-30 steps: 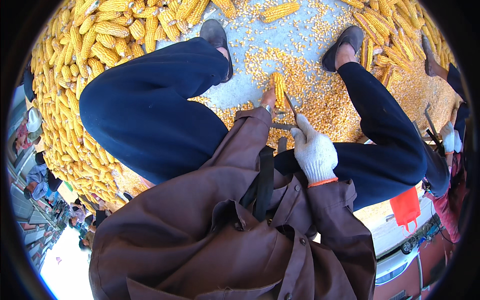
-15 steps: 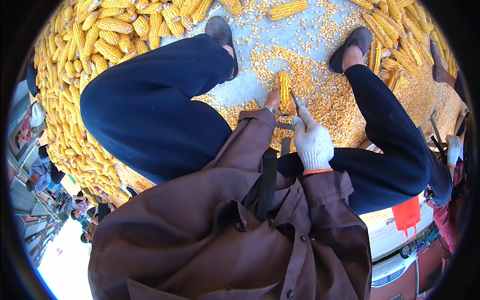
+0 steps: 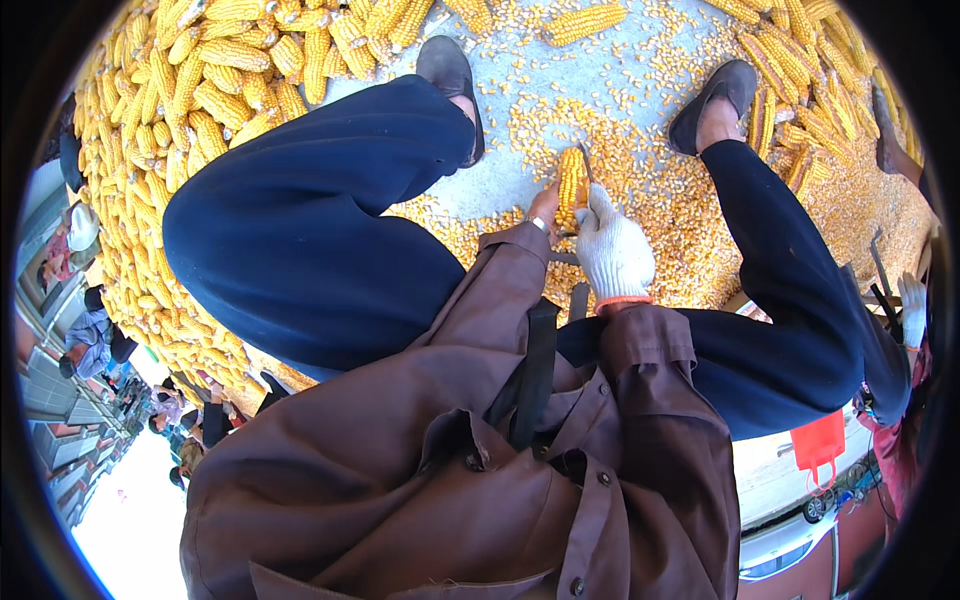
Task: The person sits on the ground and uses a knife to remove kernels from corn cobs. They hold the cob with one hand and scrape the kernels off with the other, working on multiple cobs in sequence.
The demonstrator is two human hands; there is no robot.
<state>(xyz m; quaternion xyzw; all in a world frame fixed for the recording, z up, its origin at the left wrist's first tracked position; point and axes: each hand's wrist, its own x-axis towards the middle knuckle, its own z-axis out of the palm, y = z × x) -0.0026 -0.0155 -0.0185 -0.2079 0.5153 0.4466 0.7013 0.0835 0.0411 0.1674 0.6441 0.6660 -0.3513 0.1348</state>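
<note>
My bare left hand [image 3: 545,204] is closed around the lower side of a yellow corn cob [image 3: 571,182], which stands nearly upright between my knees. My right hand [image 3: 613,247], in a white knit glove with an orange cuff, is closed on a thin dark metal rod [image 3: 586,160]. The rod lies along the cob's right side, its tip near the cob's far end. Its handle is hidden in the glove, so its exact kind does not show. Loose corn kernels [image 3: 660,235] cover the ground around and beneath both hands.
A big heap of corn cobs [image 3: 215,85] rises at the left; more cobs [image 3: 820,120] lie at the far right. One cob [image 3: 585,24] rests on the grey ground ahead. Close on my right sits another person with a gloved hand [image 3: 912,310]. A red bag [image 3: 818,440] hangs at the lower right.
My right hand has moved forward and slightly left, carrying the rod's tip up along the cob toward its far end. My left hand still grips the cob at about the same place.
</note>
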